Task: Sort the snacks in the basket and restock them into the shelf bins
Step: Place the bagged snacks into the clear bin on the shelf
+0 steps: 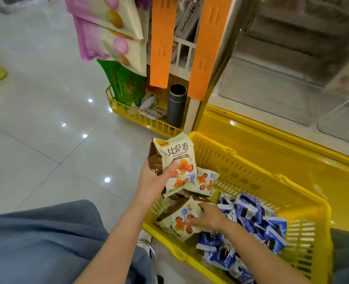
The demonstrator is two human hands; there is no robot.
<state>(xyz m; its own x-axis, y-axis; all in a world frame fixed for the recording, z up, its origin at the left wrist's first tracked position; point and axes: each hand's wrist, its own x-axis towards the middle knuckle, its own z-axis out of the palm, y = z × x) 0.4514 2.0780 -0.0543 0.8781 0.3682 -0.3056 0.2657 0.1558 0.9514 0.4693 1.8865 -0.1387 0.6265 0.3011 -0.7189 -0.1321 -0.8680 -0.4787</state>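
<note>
**Hands at the yellow basket, one bag lifted**

Both hands work at the near-left corner of the yellow basket (251,160), seen from the head camera. Left hand (152,179) grips a cream snack bag (175,158) printed with red-orange rolls, thumb across its face and fingers curled behind, and holds it upright just above the basket's left rim. Right hand (208,217) lies inside the basket on a second cream bag (177,224), fingers stretched fairly flat over its face and thumb at its upper edge; it presses rather than clasps. A third cream bag (205,180) lies in the basket just behind, between the two hands.

Blue-and-white packets (257,218) fill the basket's middle and near side (a loose heap, too jumbled to count). Beyond the basket's far rim stand the clear shelf bins (292,78) over a yellow base. Left of the basket, past its far-left corner, a smaller yellow wire tray (128,113) holds a grey flask (176,105) and crumpled wrappers. Above that tray hang two orange strips (162,42), pink-and-cream bags (112,37) and a green bag (126,83). A knee in grey-blue cloth (36,242) sits near left of the basket.
</note>
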